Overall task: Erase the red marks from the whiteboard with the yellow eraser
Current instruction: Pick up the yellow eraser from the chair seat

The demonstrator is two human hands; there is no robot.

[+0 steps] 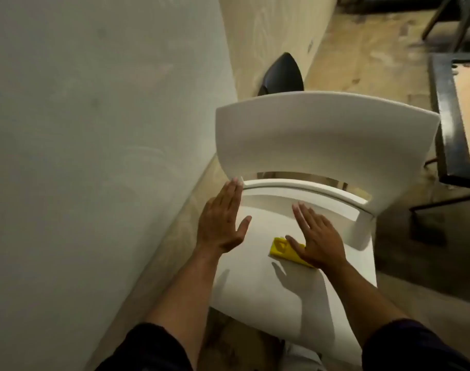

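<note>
A yellow eraser (280, 249) lies flat on the seat of a white chair (268, 290). My right hand (318, 239) hovers flat over the eraser's right part, fingers spread, thumb across its top; it covers the eraser's right end. My left hand (223, 222) is open and flat at the seat's left edge, fingertips near the gap under the backrest. A large pale board-like surface (94, 129) fills the left of the view; I see no red marks on it.
The chair's curved white backrest (327, 135) rises behind the seat. A black chair (280, 76) stands behind it against the wall. A dark-framed table (448, 124) stands at the right on a wooden floor. My dark sleeves fill the bottom corners.
</note>
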